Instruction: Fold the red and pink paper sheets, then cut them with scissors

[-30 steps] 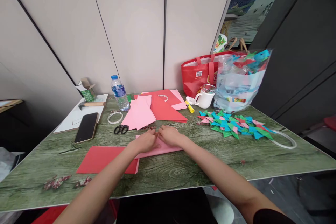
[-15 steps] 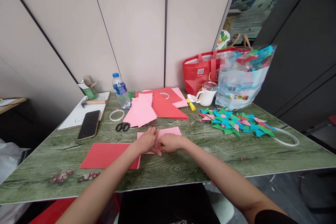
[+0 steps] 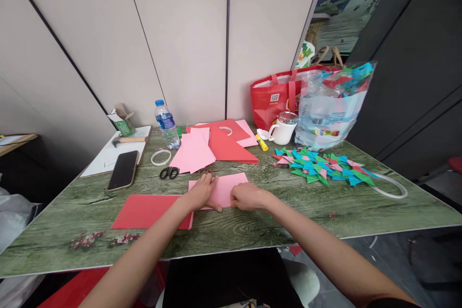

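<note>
A folded pink paper sheet lies on the green wood-grain table in front of me. My left hand rests flat on the sheet's left part, fingers stretched along its near edge. My right hand presses the near edge further right, fingers curled down onto the paper. A red sheet lies just left of the pink one, partly under my left forearm.
Behind lie stacked pink sheets and red sheets, black scissors, a tape ring, a water bottle, a phone and a hammer. To the right are a glue stick, a white mug, folded paper triangles, a plastic bag and a red tote.
The pink sheet's far half now lies uncovered beyond my hands. Both hands came back to its near edge, then my right hand slid right along it, away from the left.
</note>
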Demonstrator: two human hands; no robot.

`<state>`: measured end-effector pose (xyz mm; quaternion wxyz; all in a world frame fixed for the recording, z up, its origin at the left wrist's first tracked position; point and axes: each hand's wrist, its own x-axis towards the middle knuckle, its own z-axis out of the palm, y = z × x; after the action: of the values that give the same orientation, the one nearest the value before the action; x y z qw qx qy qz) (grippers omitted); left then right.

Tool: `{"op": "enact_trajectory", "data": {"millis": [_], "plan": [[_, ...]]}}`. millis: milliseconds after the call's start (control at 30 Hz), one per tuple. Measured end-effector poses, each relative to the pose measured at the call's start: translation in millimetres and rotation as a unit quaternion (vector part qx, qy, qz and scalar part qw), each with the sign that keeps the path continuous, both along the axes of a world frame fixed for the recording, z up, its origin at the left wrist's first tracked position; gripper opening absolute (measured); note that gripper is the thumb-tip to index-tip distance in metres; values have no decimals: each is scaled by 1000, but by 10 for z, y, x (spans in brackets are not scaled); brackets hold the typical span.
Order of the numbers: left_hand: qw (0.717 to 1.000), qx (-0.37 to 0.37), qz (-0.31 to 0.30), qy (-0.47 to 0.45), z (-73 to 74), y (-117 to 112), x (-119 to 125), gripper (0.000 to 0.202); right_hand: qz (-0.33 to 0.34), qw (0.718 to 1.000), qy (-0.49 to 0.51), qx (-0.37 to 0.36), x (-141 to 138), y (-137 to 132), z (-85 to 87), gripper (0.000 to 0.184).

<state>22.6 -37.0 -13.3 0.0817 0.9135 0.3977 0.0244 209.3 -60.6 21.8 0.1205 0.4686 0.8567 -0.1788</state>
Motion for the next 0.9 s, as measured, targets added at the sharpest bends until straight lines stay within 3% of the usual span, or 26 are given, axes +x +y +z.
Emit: {"op": "enact_trajectory", "data": {"millis": [433,633,900], "plan": [[995,8,81,50,35,-99,127,95,-46,997,-47,-40,510,50,65,22],[993,5,90,82,81,-136,132,93,-51,994,-60,-73,460,107,105,18],[994,-7,58,95,177,-161,-102,92,-53,990,-77,-109,383,119,191,20]]}}
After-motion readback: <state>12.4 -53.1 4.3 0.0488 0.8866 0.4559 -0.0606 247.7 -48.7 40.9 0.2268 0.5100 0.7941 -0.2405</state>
